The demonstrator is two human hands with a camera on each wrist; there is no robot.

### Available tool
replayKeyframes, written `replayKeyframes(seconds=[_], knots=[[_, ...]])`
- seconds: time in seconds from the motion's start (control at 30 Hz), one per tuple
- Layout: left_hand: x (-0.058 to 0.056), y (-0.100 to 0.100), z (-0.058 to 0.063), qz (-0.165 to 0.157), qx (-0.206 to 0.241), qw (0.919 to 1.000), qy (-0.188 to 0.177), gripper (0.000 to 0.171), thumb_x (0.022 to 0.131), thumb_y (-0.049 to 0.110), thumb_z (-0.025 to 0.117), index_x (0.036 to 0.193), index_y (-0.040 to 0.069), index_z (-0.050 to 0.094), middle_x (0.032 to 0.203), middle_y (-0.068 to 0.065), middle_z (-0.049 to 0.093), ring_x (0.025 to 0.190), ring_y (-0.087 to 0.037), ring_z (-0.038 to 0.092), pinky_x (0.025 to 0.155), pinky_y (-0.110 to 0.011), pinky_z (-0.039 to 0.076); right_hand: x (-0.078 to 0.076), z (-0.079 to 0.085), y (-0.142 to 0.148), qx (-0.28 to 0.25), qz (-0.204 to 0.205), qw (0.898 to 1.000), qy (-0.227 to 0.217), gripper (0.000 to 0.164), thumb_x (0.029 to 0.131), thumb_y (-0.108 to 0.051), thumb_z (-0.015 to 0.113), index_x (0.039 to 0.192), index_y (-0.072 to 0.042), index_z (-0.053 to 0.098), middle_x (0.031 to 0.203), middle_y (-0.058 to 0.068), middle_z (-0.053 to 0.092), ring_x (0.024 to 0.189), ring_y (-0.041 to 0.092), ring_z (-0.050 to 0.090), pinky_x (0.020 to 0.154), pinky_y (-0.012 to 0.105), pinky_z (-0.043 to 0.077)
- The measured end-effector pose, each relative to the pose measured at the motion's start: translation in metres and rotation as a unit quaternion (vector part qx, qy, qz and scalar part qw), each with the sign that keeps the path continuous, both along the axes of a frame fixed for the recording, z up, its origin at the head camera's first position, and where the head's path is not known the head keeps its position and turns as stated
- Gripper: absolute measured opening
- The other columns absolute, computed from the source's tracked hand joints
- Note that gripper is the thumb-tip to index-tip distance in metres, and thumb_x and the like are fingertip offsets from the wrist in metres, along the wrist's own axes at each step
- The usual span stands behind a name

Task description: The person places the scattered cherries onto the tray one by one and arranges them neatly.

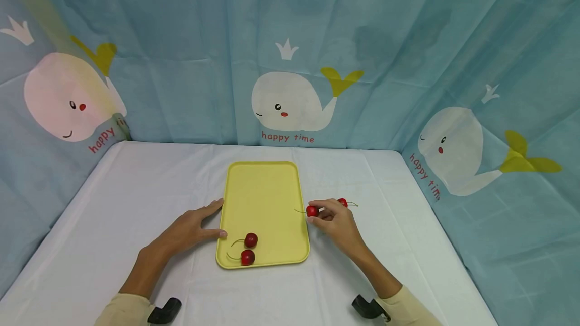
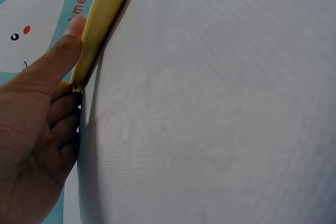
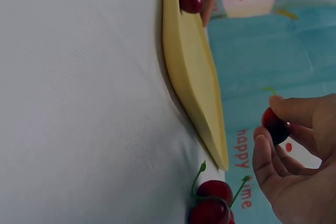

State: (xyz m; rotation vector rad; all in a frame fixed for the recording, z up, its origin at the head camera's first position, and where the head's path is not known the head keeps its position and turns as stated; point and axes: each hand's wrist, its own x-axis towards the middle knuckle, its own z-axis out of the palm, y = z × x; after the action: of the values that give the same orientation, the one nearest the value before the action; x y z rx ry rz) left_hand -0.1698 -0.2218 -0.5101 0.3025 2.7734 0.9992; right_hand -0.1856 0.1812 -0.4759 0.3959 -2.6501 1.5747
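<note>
A yellow tray (image 1: 267, 195) lies on the table with two red cherries, a farther cherry (image 1: 251, 240) and a nearer cherry (image 1: 247, 257), in its near left corner. My left hand (image 1: 188, 230) rests against the tray's left edge, thumb over the rim and fingers fairly straight. Just off the tray's right edge, my right hand (image 1: 337, 225) pinches a cherry (image 1: 311, 211) between thumb and fingers, its stem pointing left over the rim. Other cherries (image 3: 210, 211) with green stems lie on the table beyond that hand, partly hidden by it in the head view.
A white cloth (image 1: 158, 180) covers the table. Blue curtains (image 1: 181, 89) printed with whales hang behind it and on both sides. Each wrist carries a black device, such as the one (image 1: 165, 311) at the left sleeve.
</note>
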Motion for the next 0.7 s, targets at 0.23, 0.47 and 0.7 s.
replayKeyframes(seconds=[0.23, 0.47, 0.7], knots=[[0.000, 0.001, 0.001, 0.000, -0.001, 1.0000, -0.002, 0.106, 0.085, 0.061, 0.083, 0.166, 0.012, 0.036, 0.167, -0.020, 0.039, 0.154, -0.048, 0.036, 0.122, -0.066, 0.035, -0.001, -0.002, -0.013, -0.007, 0.021, 1.000, 0.007, 0.039, 0.086, -0.013, 0.089, 0.124, -0.009, 0.078, 0.113, 0.000, 0.073, 0.088, 0.014, 0.072, 0.076, 0.024, 0.062], [-0.001, 0.000, 0.000, 0.000, -0.002, 1.0000, -0.003, 0.106, 0.085, 0.062, 0.082, 0.166, 0.012, 0.036, 0.167, -0.020, 0.039, 0.154, -0.048, 0.036, 0.122, -0.066, 0.035, 0.001, -0.002, -0.025, 0.000, 0.027, 1.000, -0.010, 0.039, 0.087, -0.013, 0.088, 0.125, -0.011, 0.078, 0.115, -0.001, 0.072, 0.092, 0.015, 0.073, 0.077, 0.023, 0.062], [0.000, 0.000, 0.000, 0.002, 0.001, 1.0000, -0.004, 0.106, 0.084, 0.061, 0.083, 0.166, 0.012, 0.036, 0.167, -0.020, 0.038, 0.154, -0.047, 0.035, 0.122, -0.065, 0.034, 0.002, -0.005, -0.035, -0.005, 0.034, 0.999, -0.018, 0.037, 0.087, -0.016, 0.090, 0.122, -0.017, 0.079, 0.115, 0.001, 0.073, 0.091, 0.015, 0.073, 0.078, 0.020, 0.061]])
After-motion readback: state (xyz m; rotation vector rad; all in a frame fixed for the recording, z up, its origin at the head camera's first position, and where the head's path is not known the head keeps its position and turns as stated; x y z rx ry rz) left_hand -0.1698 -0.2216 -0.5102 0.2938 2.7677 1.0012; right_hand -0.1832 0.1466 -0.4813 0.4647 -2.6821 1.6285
